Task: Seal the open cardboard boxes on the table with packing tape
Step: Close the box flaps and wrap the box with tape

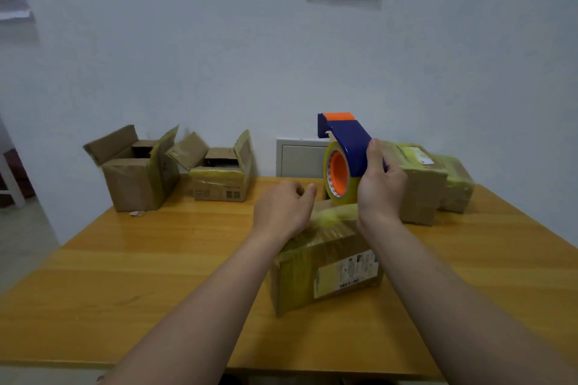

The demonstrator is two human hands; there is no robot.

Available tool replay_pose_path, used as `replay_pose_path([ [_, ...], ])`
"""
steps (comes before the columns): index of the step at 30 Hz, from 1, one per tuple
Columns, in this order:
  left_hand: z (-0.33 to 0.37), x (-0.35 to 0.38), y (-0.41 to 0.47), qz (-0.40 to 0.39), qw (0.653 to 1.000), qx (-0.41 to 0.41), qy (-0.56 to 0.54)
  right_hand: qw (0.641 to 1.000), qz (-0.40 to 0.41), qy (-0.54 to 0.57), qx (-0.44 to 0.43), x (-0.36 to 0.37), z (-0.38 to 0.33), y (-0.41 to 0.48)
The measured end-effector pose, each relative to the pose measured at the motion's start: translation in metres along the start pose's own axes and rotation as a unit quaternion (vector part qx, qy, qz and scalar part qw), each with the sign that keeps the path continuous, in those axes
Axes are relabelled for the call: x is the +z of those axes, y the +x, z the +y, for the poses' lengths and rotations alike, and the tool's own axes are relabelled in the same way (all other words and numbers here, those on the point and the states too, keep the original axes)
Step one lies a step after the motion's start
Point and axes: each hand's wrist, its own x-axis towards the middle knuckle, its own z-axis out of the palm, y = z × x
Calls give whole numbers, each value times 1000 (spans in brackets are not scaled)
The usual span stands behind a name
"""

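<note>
Where near box [325, 272] lies: on table [125, 259], closed, taped.
Right hand [380, 187]: above near box's far end, gripping tape dispenser [347, 141].
Left hand [283, 208]: over near box's far-left corner, fingers curled; grip unclear.
Open boxes [137, 178]: far-left of near box.

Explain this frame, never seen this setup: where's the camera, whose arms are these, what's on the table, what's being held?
There is no machine here. A person works with bare hands, and the single picture comes from a camera worn on their head, looking forward and down, so both forearms reach in from below. The right hand grips a blue and orange tape dispenser loaded with a tape roll, held over the far end of the labelled box on the wooden table. The left hand is over that box's top with its fingers curled; whether it pinches tape is unclear. At the far left stand an open box and a second open box, flaps up. At the far right sit the taped boxes.
</note>
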Motion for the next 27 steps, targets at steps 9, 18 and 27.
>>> replay_pose_path([
  [9, -20, 0, -14, 35, 916, -84, -391, 999, -13, -25, 46, 21, 34, -9],
  [18, -39, 16, -51, 32, 866, -20, -498, 998, -13, -31, 50, 18, 30, -12],
  [27, -51, 27, -62, 41, 906, 32, -419, 998, -15, -18, 50, 18, 35, -9],
])
